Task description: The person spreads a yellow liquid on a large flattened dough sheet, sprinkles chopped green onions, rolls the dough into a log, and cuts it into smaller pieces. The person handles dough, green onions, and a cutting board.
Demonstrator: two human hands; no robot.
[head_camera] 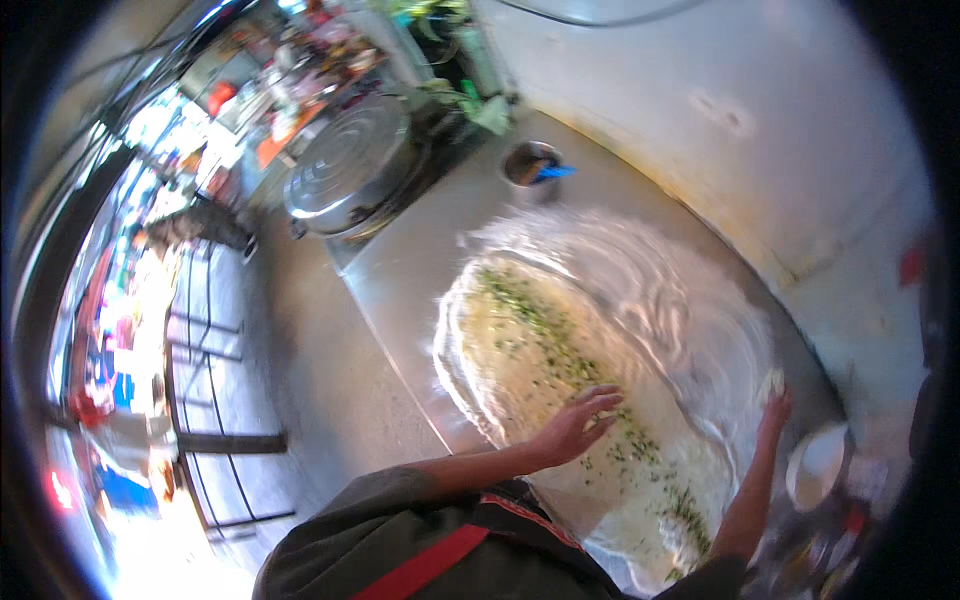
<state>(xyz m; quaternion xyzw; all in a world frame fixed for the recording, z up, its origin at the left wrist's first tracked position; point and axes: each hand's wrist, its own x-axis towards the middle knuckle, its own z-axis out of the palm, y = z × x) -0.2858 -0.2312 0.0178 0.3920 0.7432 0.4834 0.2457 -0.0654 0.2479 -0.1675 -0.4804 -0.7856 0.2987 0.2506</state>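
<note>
A large flat sheet of dough (502, 367) is spread over the metal worktop (405, 277) in front of me. A band of chopped green herbs (551, 341), perhaps scallion, runs along the sheet, with loose bits scattered beside it. My left hand (577, 427) hovers over or touches the herbs, fingers apart and holding nothing. On the right, beyond the dough's far edge, my right hand (778, 409) has its fingers closed on a small pale lump (772, 383), dough or flour; blur hides which. White flour (720, 349) lies smeared in swirls between that hand and the dough.
A metal pot (531, 180) with a blue-handled utensil (555, 172) stands near the wall (720, 120). By my right forearm is a white bowl (816, 469). Upper left stands a large lidded pot (356, 161). A metal rack (206, 360) and people lie farther left.
</note>
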